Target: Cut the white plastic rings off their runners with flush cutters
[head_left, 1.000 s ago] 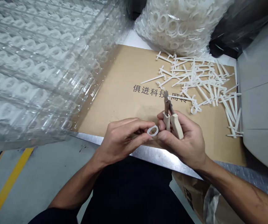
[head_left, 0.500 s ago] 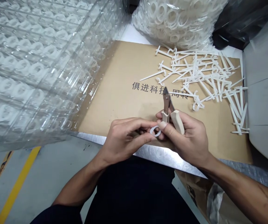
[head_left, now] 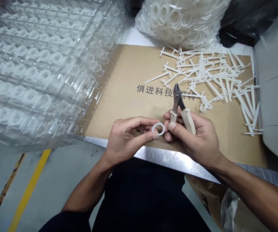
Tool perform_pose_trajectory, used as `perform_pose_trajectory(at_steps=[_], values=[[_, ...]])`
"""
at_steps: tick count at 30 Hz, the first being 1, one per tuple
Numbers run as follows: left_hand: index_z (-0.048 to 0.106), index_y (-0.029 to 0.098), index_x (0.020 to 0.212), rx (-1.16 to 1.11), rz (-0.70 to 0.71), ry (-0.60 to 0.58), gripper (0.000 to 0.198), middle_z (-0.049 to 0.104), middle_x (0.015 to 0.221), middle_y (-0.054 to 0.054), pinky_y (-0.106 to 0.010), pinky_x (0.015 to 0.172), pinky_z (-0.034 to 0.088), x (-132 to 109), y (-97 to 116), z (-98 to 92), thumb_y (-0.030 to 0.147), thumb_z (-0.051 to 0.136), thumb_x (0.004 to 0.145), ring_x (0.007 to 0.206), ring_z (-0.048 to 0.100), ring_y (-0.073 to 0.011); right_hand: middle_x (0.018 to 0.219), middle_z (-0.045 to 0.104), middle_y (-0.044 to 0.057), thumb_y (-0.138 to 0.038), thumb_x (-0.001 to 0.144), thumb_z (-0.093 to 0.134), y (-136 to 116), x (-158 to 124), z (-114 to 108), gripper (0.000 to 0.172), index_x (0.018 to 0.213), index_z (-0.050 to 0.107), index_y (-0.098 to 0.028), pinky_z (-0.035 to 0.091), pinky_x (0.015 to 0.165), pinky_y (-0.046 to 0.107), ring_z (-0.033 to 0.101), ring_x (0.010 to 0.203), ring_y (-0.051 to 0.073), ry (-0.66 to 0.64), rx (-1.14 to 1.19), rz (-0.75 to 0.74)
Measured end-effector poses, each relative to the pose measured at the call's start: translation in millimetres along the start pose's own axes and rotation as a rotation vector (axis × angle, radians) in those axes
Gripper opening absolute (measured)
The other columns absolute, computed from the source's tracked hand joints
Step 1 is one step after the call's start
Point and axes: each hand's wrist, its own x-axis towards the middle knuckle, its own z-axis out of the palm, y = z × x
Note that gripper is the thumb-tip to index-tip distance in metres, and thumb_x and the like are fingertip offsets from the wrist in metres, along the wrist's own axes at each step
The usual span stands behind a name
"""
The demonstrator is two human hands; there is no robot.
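Between the thumb and fingertips of my left hand [head_left: 131, 137] is a white plastic ring [head_left: 163, 129], its open centre facing me. My right hand [head_left: 198, 138] is wrapped around the cream handles of a pair of cutting pliers [head_left: 177, 96]. Their dark jaws point away from me, and the handles are spread apart. The ring is just left of my right fingertips. Both hands are above the near part of a brown cardboard sheet [head_left: 121, 96] with printed characters.
White plastic sprue pieces [head_left: 201, 72] lie heaped at the cardboard's right. Clear trays full of white rings [head_left: 32, 71] are stacked at left. Behind stands a clear bag of rings [head_left: 177, 19]. A metal table edge [head_left: 172, 158] runs in front of me; a grey panel [head_left: 274, 90] borders the right.
My right hand with the pliers has moved slightly right, and its fingers have come away from the ring. The ring is now turned more face-on in my left hand.
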Motion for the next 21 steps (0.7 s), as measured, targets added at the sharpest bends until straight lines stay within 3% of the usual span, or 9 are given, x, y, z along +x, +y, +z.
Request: perform_pose_trajectory(at_steps=[9,21], values=[[0.083,0.019,0.109,0.014,-0.015,0.049,0.031,0.083,0.095,-0.006,-0.027,0.078,0.07,-0.1,-3.2,-1.4,0.019,0.091,0.079,0.08,0.08,-0.0184,0.081,0.07,0.003,-0.021,0.093,0.071,3.1,0.3,-3.1,0.002,0.094,0.071,-0.02,0.058,0.075,0.035,0.066,0.067,0.016,-0.024,0.003,-0.044],[0.082,0.019,0.11,-0.05,-0.078,0.043,0.03,0.083,0.101,-0.006,-0.026,0.086,0.068,-1.1,-3.2,-1.9,0.017,0.089,0.081,0.089,0.081,-0.019,0.081,0.068,0.0,-0.016,0.092,0.069,6.1,1.7,-3.3,0.005,0.096,0.069,-0.018,0.057,0.072,0.031,0.065,0.067,0.014,-0.052,-0.008,-0.092]])
